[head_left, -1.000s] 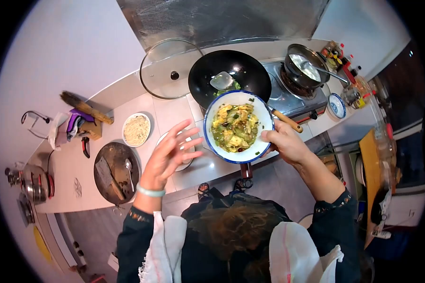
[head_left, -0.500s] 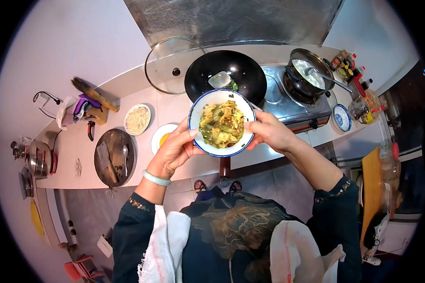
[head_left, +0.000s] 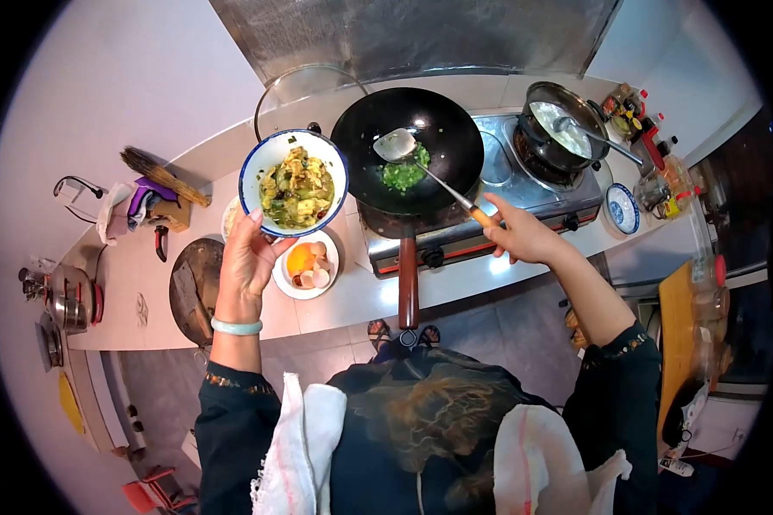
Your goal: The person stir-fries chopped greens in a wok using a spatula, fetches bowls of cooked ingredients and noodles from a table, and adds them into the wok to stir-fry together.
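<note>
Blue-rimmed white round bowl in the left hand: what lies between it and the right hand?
In the head view, the black round wok lies between the bowl and the right hand, with the wooden-handled metal spatula slanting toward that hand.

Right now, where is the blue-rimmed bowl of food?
In the head view, the bowl is in the left hand, left of the black wok, with the white plate just below it in the picture.
</note>
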A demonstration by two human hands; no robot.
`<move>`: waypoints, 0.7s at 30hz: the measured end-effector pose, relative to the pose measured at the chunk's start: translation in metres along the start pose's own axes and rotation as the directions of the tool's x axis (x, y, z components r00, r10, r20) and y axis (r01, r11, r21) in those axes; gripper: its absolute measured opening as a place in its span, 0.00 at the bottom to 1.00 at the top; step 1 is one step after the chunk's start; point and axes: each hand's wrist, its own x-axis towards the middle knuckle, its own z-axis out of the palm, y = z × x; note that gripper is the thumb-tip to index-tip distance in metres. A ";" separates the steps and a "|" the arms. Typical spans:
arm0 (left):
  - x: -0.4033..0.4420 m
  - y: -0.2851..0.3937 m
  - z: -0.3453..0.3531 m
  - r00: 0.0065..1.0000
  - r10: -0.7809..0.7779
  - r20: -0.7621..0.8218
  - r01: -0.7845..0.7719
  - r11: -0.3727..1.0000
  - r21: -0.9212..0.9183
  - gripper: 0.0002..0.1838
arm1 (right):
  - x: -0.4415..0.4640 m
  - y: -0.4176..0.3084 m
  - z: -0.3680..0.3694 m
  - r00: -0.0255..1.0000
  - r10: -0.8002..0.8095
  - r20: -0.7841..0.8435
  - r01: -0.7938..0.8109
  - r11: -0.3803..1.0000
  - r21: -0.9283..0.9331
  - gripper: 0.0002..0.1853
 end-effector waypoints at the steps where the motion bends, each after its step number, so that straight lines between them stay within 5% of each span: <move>1: 0.002 -0.001 -0.003 1.000 0.006 -0.001 -0.006 1.000 -0.003 0.28 | 0.008 0.007 0.002 0.998 -0.050 -0.041 0.049 0.999 -0.025 0.32; 4: 0.008 -0.006 -0.020 1.000 -0.009 -0.016 0.008 0.999 -0.053 0.27 | 0.021 0.021 -0.011 0.952 -0.260 -0.162 0.214 0.943 -0.256 0.22; 6: 0.004 -0.008 -0.025 0.999 0.006 -0.046 -0.009 0.997 -0.080 0.27 | -0.011 -0.017 -0.035 0.898 -0.371 -0.237 0.200 0.823 -0.531 0.18; 10: -0.004 -0.008 -0.041 0.997 0.018 -0.070 -0.023 0.997 -0.068 0.29 | -0.061 -0.071 -0.079 0.886 -0.399 -0.237 0.130 0.704 -0.698 0.17; 16: -0.021 -0.009 -0.061 0.994 0.037 -0.098 -0.042 0.998 -0.051 0.34 | -0.047 -0.146 -0.128 0.959 -0.265 -0.096 0.022 0.409 -0.912 0.12; 19: -0.027 -0.012 -0.070 0.991 0.051 -0.124 -0.058 0.997 -0.058 0.36 | -0.014 -0.190 -0.118 0.973 0.124 -0.197 -0.233 0.549 -0.803 0.12; 21: -0.032 -0.014 -0.075 0.988 0.050 -0.146 -0.062 0.995 -0.076 0.36 | 0.017 -0.192 -0.118 0.988 0.105 -0.116 -0.156 0.606 -0.780 0.13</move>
